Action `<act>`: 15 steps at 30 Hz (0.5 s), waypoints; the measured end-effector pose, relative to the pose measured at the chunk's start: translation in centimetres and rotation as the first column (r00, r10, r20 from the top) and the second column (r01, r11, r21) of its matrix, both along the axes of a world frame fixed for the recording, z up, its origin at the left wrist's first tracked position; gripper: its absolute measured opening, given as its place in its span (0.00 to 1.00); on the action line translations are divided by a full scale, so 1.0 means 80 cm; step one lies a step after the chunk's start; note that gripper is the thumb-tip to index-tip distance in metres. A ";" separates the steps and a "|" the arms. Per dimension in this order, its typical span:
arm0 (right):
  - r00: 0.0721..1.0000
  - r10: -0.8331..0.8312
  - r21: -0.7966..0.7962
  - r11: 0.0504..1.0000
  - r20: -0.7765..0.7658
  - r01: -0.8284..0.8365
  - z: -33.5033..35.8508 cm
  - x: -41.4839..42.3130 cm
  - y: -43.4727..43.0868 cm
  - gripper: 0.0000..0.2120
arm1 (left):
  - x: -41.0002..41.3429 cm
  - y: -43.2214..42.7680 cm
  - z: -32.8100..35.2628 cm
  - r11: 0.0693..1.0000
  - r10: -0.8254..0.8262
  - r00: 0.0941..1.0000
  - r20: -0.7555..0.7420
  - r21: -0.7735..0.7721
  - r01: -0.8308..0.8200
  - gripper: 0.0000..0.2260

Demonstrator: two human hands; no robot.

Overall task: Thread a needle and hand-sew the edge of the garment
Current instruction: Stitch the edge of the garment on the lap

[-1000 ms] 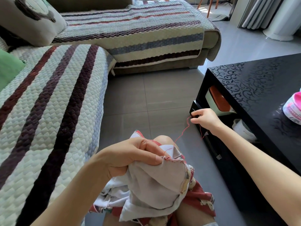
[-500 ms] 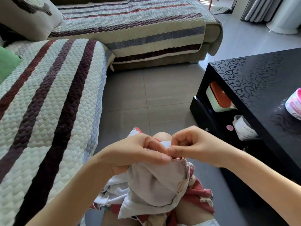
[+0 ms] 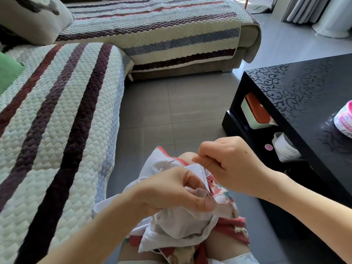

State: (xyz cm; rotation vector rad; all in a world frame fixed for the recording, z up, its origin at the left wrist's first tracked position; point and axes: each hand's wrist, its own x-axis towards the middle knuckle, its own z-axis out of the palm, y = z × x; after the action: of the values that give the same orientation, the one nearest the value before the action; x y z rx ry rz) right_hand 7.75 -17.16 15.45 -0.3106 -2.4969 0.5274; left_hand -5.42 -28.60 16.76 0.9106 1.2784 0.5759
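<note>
Left hand [image 3: 171, 189] grips the garment [image 3: 177, 225], right hand [image 3: 228, 164] pinches the needle [image 3: 202, 169].

A home living room: striped sofa [image 3: 80, 115], black coffee table [image 3: 304, 96], curtains [image 3: 302, 8].

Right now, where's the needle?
Low centre of the head view: the needle is a thin glint pinched by the right hand, at the red-stitched edge of the garment that the left hand grips in the lap.
</note>
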 end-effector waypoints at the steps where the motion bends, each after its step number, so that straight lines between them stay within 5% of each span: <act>1: 0.999 -0.019 0.024 1.000 -0.031 0.020 -0.003 -0.003 0.000 0.18 | 0.002 0.000 0.001 1.000 -0.010 1.000 0.003 0.003 0.010 0.15; 4: 0.996 -0.062 0.018 0.998 -0.063 0.063 -0.009 -0.011 -0.004 0.19 | 0.006 0.002 0.002 1.000 -0.003 1.000 -0.012 -0.003 0.003 0.11; 8: 0.990 -0.138 -0.185 0.974 -0.023 0.132 -0.013 -0.014 -0.003 0.19 | 0.006 0.002 0.000 1.000 0.021 1.000 -0.010 -0.002 -0.021 0.10; 12: 0.984 -0.176 -0.515 0.843 0.013 0.157 0.004 -0.003 0.000 0.06 | 0.010 -0.002 -0.005 0.994 0.112 0.994 0.019 -0.021 -0.111 0.14; 15: 0.997 -0.082 -0.706 0.705 0.012 0.067 0.017 0.020 -0.001 0.16 | 0.009 -0.003 -0.006 0.973 0.229 0.970 0.082 -0.009 -0.229 0.05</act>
State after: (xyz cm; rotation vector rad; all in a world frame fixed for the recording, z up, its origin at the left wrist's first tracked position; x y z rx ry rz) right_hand 9.37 -17.28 16.83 -0.6868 -2.1362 1.4489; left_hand -4.74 -28.87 16.29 0.7359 1.3171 0.7868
